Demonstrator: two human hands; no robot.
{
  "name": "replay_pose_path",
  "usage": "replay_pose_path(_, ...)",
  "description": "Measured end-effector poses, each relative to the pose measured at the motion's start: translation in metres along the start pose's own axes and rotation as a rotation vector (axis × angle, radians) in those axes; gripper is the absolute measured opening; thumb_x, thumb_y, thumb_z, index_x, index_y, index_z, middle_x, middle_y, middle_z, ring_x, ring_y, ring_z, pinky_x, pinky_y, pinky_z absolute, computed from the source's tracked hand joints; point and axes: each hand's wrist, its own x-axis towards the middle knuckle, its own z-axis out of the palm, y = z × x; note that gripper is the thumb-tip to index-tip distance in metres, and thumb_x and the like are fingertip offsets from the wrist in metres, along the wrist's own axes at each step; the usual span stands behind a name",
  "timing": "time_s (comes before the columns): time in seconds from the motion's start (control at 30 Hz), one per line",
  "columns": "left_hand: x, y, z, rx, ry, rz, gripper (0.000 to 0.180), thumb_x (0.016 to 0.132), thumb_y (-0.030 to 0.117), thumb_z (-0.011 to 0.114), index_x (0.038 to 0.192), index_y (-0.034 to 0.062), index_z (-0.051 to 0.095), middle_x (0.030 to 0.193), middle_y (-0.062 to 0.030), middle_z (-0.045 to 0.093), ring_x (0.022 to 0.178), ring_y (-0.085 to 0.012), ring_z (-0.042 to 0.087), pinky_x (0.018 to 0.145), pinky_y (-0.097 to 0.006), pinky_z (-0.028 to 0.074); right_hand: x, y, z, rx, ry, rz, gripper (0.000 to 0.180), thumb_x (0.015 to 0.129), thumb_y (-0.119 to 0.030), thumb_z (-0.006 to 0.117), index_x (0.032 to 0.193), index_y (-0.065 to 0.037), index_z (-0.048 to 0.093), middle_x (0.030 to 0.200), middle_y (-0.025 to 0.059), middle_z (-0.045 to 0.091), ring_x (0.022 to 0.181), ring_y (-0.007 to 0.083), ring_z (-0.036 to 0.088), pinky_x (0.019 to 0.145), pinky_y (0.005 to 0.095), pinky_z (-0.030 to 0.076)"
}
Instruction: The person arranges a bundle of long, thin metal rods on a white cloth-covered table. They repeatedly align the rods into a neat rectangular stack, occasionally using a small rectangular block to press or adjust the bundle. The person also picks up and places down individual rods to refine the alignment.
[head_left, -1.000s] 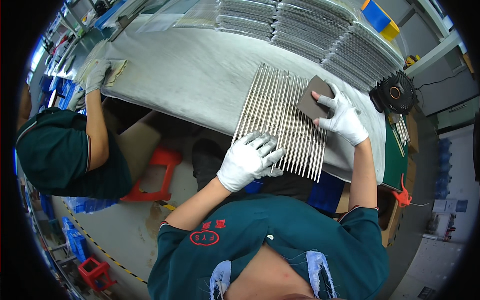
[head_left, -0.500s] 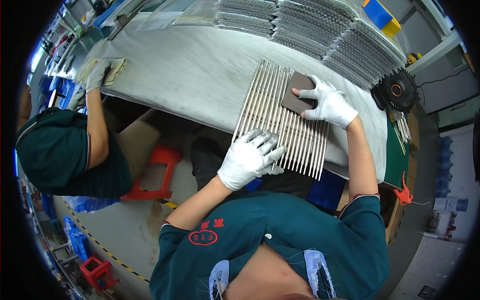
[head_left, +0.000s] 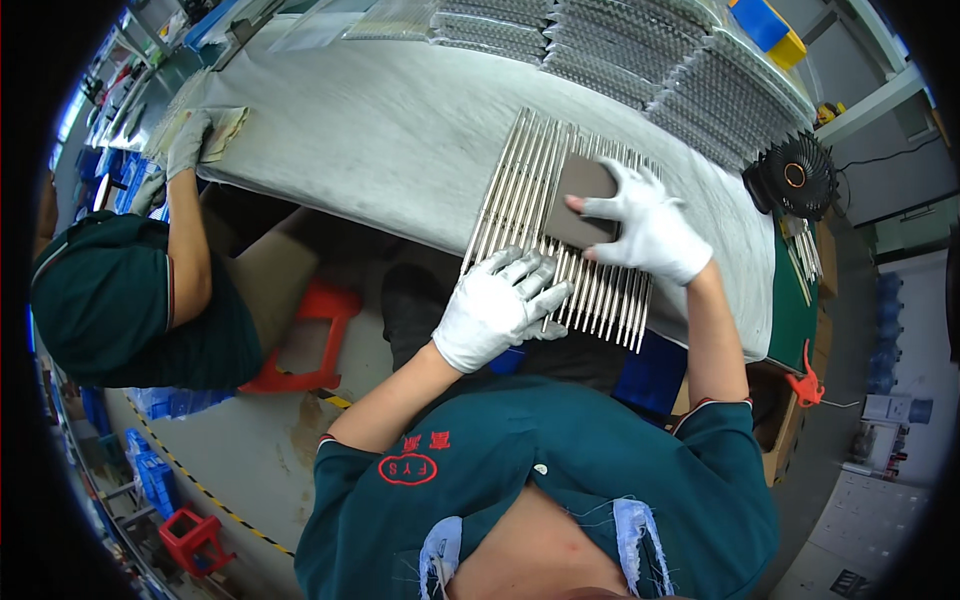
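Observation:
A row of slim silver metal rods (head_left: 507, 185) lies side by side on the cloth-covered table, their near ends jutting past its front edge. My left hand (head_left: 492, 312), in a white glove greyed at the fingers, rests flat over the near ends at the left of the row, fingers outstretched. Across the middle of the rods lies a flat brown rectangular pad (head_left: 580, 195). My gloved right hand (head_left: 652, 225) grips this pad from its right side, bare fingertips pressing on its face and edge. The hand and pad cover part of the rods beneath.
Stacks of ribbed clear plastic trays (head_left: 620, 60) line the table's far side. A black fan (head_left: 795, 178) stands at the right, above a red air blow gun (head_left: 806, 376). On the left, a co-worker (head_left: 110, 300) sits by a red stool (head_left: 310, 345), handling thin sheets.
My right hand has slid the brown pad slightly left and toward me over the rods. My left hand stays almost in place on the near ends.

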Motion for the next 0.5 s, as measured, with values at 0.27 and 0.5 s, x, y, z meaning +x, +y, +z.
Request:
replay_pose_path(0.27, -0.003, 0.000, 0.001, -0.006, 0.013, 0.000, 0.051, 0.072, 0.047, 0.068, 0.109, 0.0124, 0.061, 0.109, -0.0115, 0.064, 0.103, -0.0273, 0.061, 0.094, -0.042, 0.046, -0.012, -0.002, 0.000, -0.004, -0.028, 0.024, 0.057, 0.065, -0.035, 0.071, 0.120, -0.024, 0.066, 0.134, 0.0273, 0.044, 0.124, 0.0434, 0.042, 0.109, 0.0508, 0.026)
replay_pose_path(0.5, -0.002, 0.001, -0.001, 0.004, 0.014, -0.006, 0.049, 0.073, 0.047, 0.068, 0.109, 0.0138, 0.061, 0.107, -0.0102, 0.065, 0.102, -0.0260, 0.061, 0.093, -0.042, 0.047, -0.023, 0.000, 0.000, -0.015, -0.037, 0.114, 0.060, 0.062, -0.037, 0.075, 0.120, -0.023, 0.066, 0.140, 0.0257, 0.040, 0.126, 0.0466, 0.039, 0.109, 0.0495, 0.028)
